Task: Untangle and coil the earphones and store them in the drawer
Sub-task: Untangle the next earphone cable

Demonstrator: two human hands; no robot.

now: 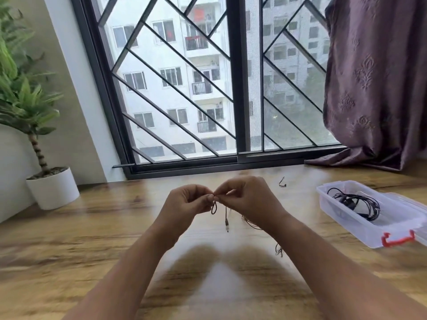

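Both hands are raised above the wooden table point(104, 245), fingertips meeting. My left hand point(187, 202) and my right hand point(245, 199) pinch a thin dark earphone cable point(214, 207) between them. A small loop hangs below the left fingers, and the jack plug point(227, 226) dangles straight down. More of the cable trails under my right wrist, with the earbuds point(279, 251) lying on the table. A clear plastic box point(342, 218) with a red latch stands at the right and holds a second black coiled earphone set point(358, 202).
A small dark twist tie point(282, 183) lies on the table near the window. A potted plant in a white pot point(54, 189) stands at the left. A purple curtain point(374, 88) hangs at the right, reaching the tabletop behind the box. The box lid point(413, 202) lies beside it.
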